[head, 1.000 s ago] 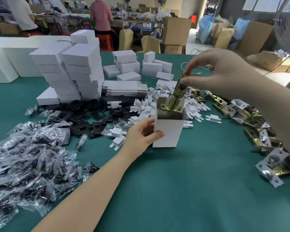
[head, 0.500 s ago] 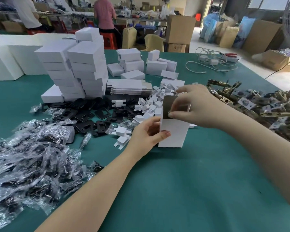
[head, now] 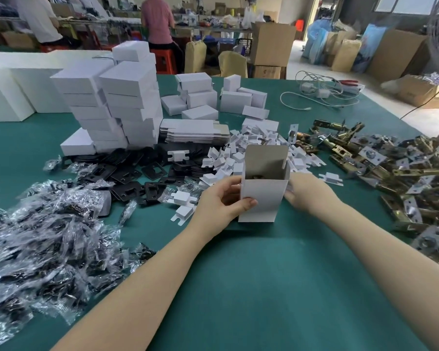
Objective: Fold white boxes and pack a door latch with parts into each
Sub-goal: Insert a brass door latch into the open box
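On green table [head: 264,287], hands grip upright open white box [head: 261,198]: left hand [head: 221,201], right hand [head: 307,193]; bare cloth nearside

1. Open box [head: 262,198] stands upright near the table [head: 264,287] centre, left hand [head: 221,202] and right hand [head: 306,192] on its sides.
2. Bagged parts [head: 43,236] lie toward the left edge.
3. Door latches [head: 403,178] lie toward the right edge.
4. Stacked boxes [head: 112,102] stand behind, toward the far left corner.
5. Cables [head: 322,93] lie at the far edge.
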### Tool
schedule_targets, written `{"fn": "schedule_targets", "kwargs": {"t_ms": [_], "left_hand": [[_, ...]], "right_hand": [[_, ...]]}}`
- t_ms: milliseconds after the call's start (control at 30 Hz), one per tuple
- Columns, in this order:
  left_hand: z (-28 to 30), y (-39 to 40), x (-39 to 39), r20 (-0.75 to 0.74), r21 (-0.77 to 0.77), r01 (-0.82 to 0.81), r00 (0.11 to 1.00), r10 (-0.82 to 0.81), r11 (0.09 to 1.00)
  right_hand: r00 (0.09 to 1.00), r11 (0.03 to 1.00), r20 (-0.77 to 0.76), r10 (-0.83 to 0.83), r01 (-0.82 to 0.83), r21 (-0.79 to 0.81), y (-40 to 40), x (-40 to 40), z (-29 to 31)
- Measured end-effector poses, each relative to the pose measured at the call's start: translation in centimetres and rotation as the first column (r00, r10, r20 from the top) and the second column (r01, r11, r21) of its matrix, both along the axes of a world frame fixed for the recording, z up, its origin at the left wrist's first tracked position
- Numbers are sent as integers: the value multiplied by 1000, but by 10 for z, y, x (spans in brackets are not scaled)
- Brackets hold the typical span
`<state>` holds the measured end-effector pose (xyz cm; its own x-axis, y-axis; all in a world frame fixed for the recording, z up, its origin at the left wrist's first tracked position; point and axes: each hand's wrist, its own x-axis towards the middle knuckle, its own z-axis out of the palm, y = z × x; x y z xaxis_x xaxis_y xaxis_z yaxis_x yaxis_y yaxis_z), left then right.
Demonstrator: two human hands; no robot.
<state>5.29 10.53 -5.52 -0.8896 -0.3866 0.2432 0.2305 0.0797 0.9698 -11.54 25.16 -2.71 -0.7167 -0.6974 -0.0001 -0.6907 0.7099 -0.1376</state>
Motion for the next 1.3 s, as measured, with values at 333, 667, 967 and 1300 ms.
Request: {"fn": "schedule_targets", "kwargs": {"t_ms": [333,667,967,1300], "left_hand": [[0,0,0,-5,14,-4,1000,4,1000],[-1,2,1,9,6,-16,1000,16,1000],[0,1,1,21,3,-15,1000,15,1000],[1,2,2,15,4,-13,1000,13,1000]], "right_hand": [[998,997,51,40,-43,64,14,9,15],[997,996,33,64,-66,62,28,44,21],[972,972,33,-232,233,-23,45,44,-4],[989,997,-135,-68,62,-51,48,37,-9]]}}
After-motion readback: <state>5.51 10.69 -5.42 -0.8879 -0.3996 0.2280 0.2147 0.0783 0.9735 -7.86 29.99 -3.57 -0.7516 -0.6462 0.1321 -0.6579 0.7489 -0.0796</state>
